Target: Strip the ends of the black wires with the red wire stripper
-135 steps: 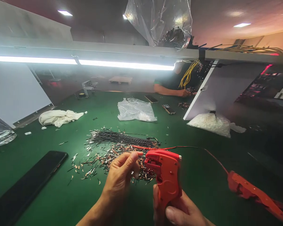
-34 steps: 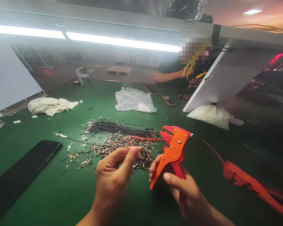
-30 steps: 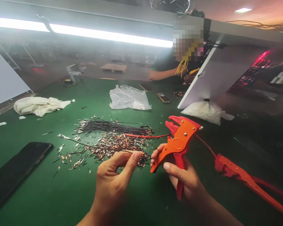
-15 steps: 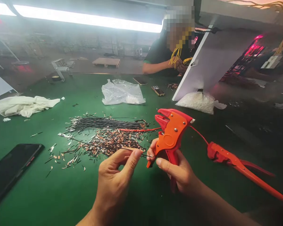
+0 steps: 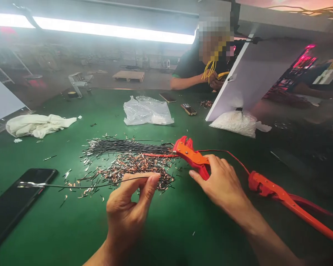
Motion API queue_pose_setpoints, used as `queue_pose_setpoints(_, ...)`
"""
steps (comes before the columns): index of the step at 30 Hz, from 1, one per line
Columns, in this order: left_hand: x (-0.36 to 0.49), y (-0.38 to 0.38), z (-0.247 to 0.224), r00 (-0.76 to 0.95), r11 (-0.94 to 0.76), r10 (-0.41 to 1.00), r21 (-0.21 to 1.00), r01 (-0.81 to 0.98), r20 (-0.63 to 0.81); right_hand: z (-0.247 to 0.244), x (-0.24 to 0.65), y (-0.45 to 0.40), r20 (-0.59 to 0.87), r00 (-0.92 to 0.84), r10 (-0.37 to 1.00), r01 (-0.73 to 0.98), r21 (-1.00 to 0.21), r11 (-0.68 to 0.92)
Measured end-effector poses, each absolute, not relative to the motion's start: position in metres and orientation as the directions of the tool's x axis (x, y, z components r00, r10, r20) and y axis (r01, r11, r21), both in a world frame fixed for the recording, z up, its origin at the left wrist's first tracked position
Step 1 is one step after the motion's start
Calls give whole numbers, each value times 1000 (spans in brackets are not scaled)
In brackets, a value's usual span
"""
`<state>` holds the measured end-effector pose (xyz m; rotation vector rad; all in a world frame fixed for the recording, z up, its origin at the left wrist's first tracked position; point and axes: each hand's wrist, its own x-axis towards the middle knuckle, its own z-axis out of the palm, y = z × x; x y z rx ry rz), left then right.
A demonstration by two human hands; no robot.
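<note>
My left hand (image 5: 131,203) pinches a thin black wire (image 5: 86,187) between thumb and forefinger. The wire runs out to the left, and a silvery terminal (image 5: 30,184) on its end hangs over the black phone. In my right hand (image 5: 222,181) are orange-and-red wire strippers (image 5: 192,155), gripped by the handles, with the jaws pointing up and left. Their head is beside the right end of a bundle of black wires (image 5: 127,146). In front of that bundle lies a heap of wire offcuts (image 5: 138,166) with copper strands. My right fingertips are partly hidden behind the tool.
A second pair of orange strippers (image 5: 283,192) lies at the right, near a red cord (image 5: 233,157). Plastic bags (image 5: 148,111) and a white cloth (image 5: 36,125) lie farther back. The black phone (image 5: 19,199) is at left. Across the table, a person holds yellow wires (image 5: 209,70).
The strippers have swung from upright to tilted left and lowered toward the table, apart from the wire. My left hand has shifted slightly left with the wire, whose terminal moved left and down.
</note>
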<state>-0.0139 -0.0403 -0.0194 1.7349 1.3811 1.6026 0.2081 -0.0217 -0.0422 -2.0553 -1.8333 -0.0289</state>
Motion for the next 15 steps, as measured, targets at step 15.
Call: queue_pose_setpoints(15,-7,-35,-37,44,-569,785,690,448,618,-52,186,-32,481,-47,875,928,-302,217)
